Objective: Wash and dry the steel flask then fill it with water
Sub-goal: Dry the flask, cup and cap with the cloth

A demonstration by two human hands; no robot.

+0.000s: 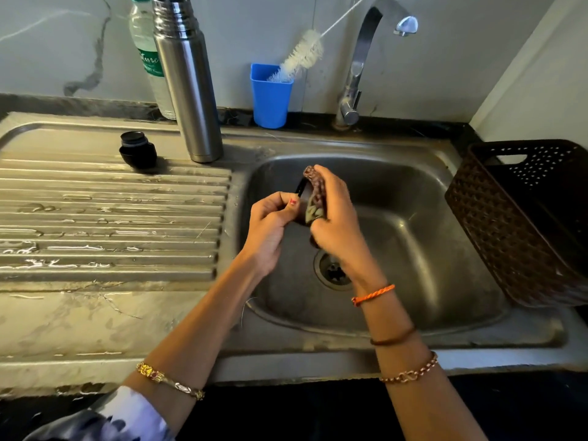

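Note:
The steel flask (191, 90) stands upright and uncapped at the back of the draining board, beside the sink basin (429, 237). Its black inner stopper (137, 150) sits on the board to the left of it. Over the basin, my left hand (270, 229) grips a dark round cup lid (301, 194) by its rim. My right hand (335, 214) holds a brown scrub pad (315, 190) pressed against that lid. Most of the lid is hidden between my hands.
A plastic water bottle (148, 55) stands behind the flask. A blue cup (270, 100) holding a white bottle brush (302, 55) sits by the tap (366, 65). A dark woven basket (521, 218) rests at the sink's right edge. The draining board (108, 218) is wet.

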